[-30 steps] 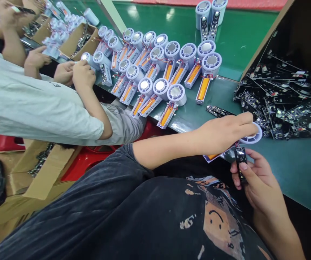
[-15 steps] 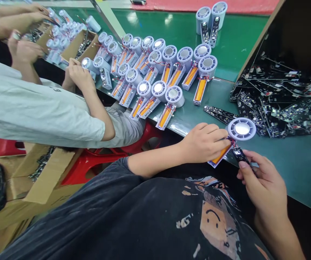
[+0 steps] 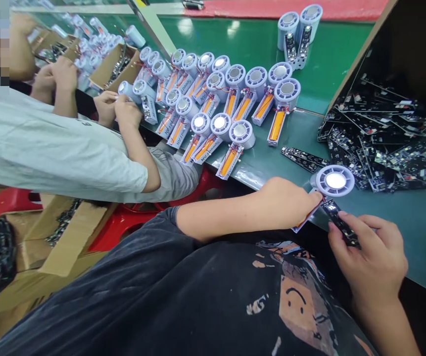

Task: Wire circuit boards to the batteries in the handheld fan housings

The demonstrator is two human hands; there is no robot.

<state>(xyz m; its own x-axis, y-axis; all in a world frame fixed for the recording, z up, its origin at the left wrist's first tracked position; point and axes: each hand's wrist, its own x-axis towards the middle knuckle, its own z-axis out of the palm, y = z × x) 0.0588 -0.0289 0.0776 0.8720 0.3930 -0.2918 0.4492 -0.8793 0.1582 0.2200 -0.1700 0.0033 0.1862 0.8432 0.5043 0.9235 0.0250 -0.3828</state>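
Observation:
At the table's front edge, my left hand (image 3: 289, 202) is closed over the open handle of a pale lavender handheld fan (image 3: 335, 181). Its round head with a silver disc faces up, and most of the handle is hidden behind my knuckles. My right hand (image 3: 374, 249) pinches a narrow black circuit board (image 3: 341, 223) between thumb and fingers. The board's upper end lies close below the fan head, beside the handle; thin red wires show there. Whether the board touches the fan I cannot tell.
Several open fans (image 3: 238, 131) with orange batteries lie in rows on the green table. Loose boards (image 3: 304, 158) lie beyond my hands, near a heap in a dark box (image 3: 387, 64). To the left, a co-worker's hands (image 3: 127, 111) work by a carton (image 3: 99, 74).
My left hand has rolled over so its back now covers the orange battery. My right hand has shifted its hold, with fingers now over the board's face. The view has moved slightly.

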